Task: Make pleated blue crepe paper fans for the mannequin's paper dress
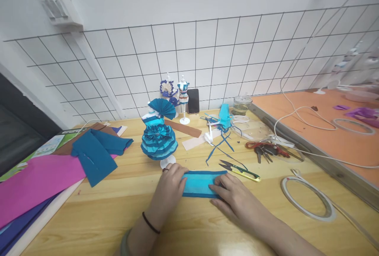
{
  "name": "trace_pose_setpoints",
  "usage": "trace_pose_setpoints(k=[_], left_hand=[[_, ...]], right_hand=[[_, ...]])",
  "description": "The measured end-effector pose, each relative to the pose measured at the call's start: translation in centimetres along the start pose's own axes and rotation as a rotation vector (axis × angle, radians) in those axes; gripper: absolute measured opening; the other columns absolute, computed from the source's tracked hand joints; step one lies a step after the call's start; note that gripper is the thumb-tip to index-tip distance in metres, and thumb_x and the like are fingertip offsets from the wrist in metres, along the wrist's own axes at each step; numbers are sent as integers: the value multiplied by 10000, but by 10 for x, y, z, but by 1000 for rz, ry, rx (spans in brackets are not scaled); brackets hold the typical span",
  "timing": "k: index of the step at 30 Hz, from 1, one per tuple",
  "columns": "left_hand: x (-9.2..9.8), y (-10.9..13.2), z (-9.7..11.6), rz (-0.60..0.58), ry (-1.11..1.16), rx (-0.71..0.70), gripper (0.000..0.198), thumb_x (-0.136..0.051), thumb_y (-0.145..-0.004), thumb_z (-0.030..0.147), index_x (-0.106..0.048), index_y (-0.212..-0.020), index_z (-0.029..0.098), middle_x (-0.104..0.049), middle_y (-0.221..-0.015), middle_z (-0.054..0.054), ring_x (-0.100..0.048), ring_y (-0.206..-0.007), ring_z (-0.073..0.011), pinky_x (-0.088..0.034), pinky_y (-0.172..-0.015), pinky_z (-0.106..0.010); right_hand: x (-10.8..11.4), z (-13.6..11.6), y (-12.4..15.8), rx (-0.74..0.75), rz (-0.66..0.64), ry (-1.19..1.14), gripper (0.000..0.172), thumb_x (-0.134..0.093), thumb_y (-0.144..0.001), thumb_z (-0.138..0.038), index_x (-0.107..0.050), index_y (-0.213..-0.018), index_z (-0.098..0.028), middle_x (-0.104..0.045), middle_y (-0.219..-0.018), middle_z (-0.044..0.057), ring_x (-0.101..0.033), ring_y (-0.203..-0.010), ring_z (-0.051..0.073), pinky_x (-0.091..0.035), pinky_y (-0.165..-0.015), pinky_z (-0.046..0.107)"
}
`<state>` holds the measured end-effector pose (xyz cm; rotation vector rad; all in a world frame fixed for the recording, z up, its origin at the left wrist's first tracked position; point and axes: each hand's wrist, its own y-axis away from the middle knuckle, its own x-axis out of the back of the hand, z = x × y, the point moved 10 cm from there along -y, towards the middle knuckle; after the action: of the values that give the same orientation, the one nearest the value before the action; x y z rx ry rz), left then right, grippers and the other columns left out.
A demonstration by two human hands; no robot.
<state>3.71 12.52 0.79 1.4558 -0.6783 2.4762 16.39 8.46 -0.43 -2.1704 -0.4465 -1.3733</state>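
Strip — ends mostly under left hand, right hand | rear mannequin — part-hidden

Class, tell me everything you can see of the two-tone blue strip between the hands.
The strip is oblong, bright turquoise along the middle with a darker blue band down each long edge. It looks like paper or thin fabric. It lies flat on the wooden table, its length running left to right. The left hand touches its left end, the right hand its right; the fingers partly hide both ends.
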Motion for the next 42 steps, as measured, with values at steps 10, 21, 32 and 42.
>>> trace_pose_setpoints(k=[10, 21, 32, 42], left_hand=[[-65, 33, 52, -393, -62, -181, 685, -480, -757, 555, -384, -1289, 135, -400, -1352, -106, -320, -1256, -262, -312, -1020, -397], [-64, 38, 44, -472, -15, -144, 755, -424, -752, 612, -268, -1351, 181, -310, -1405, -72, -221, -1302, -251, -221, -1058, -447], [-54, 46, 26, -468, -36, -10, 845, -502, -672, 628, -230, -1365, 228, -161, -1452, -56, -70, -1321, -321, -120, -1056, -519], [-51, 47, 24, -462, -62, 0, 801, -468, -688, 632, -234, -1357, 258, -173, -1446, -60, -56, -1317, -338, -50, -1032, -580]], right_hand=[[5, -1, 0, 9, 54, 30, 204, -441, -865, -231, -615, -968, -199, -561, -853, 75, -505, -815, 197, -445, -717, 355], [3, -13, 6, 142, 133, 111, 279, -436, -850, -145, -542, -1108, -135, -651, -949, 101, -570, -911, 200, -492, -809, 345], [4, -15, 4, 107, 120, 82, 232, -414, -868, -177, -574, -1036, -159, -657, -928, 95, -583, -856, 199, -495, -761, 346], [7, -14, 0, 53, 68, 20, 232, -402, -875, -195, -585, -1015, -170, -659, -870, 76, -576, -828, 188, -467, -743, 329]])
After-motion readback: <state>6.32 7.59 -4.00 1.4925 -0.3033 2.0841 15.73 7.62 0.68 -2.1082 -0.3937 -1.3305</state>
